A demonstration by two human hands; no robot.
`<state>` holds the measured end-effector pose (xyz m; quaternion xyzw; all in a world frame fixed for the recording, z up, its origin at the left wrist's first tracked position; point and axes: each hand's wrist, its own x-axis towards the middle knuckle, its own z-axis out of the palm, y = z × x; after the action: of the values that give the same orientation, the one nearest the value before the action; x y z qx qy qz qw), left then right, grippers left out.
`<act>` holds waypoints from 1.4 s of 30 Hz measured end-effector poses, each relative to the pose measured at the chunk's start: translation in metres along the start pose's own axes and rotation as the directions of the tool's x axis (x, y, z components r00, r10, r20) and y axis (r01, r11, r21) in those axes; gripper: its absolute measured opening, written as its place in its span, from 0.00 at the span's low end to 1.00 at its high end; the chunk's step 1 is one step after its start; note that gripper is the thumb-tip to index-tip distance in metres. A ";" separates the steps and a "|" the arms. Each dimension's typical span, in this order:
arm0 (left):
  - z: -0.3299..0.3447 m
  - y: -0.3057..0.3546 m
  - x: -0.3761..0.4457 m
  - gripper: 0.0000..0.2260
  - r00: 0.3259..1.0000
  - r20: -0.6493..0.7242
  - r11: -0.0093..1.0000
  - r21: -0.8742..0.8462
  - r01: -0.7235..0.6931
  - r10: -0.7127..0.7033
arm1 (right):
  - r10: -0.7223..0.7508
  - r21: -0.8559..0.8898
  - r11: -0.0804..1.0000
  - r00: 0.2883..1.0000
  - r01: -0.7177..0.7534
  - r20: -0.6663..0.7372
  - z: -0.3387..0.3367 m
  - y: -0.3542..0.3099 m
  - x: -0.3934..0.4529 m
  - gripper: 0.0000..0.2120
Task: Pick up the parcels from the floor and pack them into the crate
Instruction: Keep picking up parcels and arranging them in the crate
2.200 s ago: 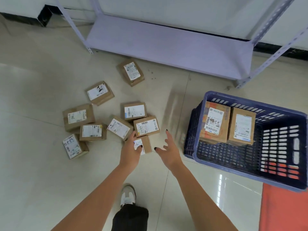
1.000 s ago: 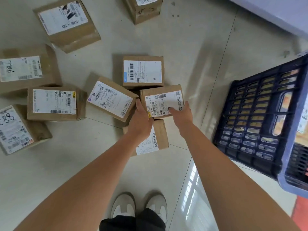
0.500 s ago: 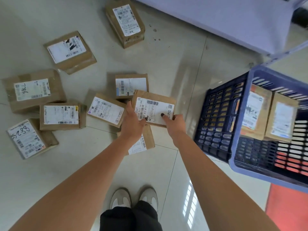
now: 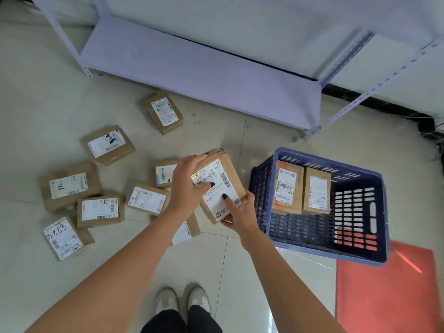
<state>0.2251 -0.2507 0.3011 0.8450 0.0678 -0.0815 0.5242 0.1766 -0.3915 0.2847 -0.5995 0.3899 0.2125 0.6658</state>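
- Parcel in transit: a small cardboard parcel (image 4: pixel 219 186) is off the floor, held label-up between both hands, just left of the blue slatted crate (image 4: pixel 360 251).
- Left hand (image 4: pixel 186 186) wraps the parcel's far-left side, fingers curled over the top edge and thumb pressed on the white label, which probably steadies it against tipping.
- Right hand (image 4: pixel 237 213) cups the near-right corner from below, one finger resting on the label; the two hands clamp opposite sides, so the box sits tilted rather than level.
- Inside the crate, two parcels (image 4: pixel 301 189) stand on edge side by side against the far-left wall, leaving open floor on the right, seemingly so more can be rowed in beside them.
- Loose parcels (image 4: pixel 98 209) remain scattered on the tiled floor (image 4: pixel 216 260) to the left, one partly hidden under the left forearm, so the job looks far from finished.
- Behind, a pale metal shelf (image 4: pixel 204 68) sits low by the wall; a red mat (image 4: pixel 384 289) lies beside the crate.
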 end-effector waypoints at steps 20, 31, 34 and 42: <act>0.270 0.118 -0.012 0.35 0.940 0.332 0.995 -0.030 0.094 -0.079 | -0.094 0.231 0.966 0.990 0.116 -0.102 -0.264 -0.026 0.044 0.17; 0.512 0.169 -0.051 0.37 0.879 0.429 0.961 -0.080 0.265 -0.207 | -0.078 -0.075 0.995 0.970 0.062 -0.230 -0.503 -0.036 0.110 0.26; 0.543 0.151 -0.058 0.36 0.878 0.406 0.960 -0.003 0.280 -0.255 | -0.044 -0.087 0.996 0.968 0.024 -0.246 -0.525 -0.024 0.125 0.26; 0.579 0.085 -0.079 0.24 0.872 0.204 0.896 0.126 0.426 -0.444 | 0.086 0.076 0.995 0.971 -0.071 -0.224 -0.520 0.028 0.163 0.28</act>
<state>0.1268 -0.8101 0.1392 0.8125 0.1924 -0.2962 0.4638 0.1172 -0.9174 0.1529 -0.5811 0.4940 0.1555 0.6278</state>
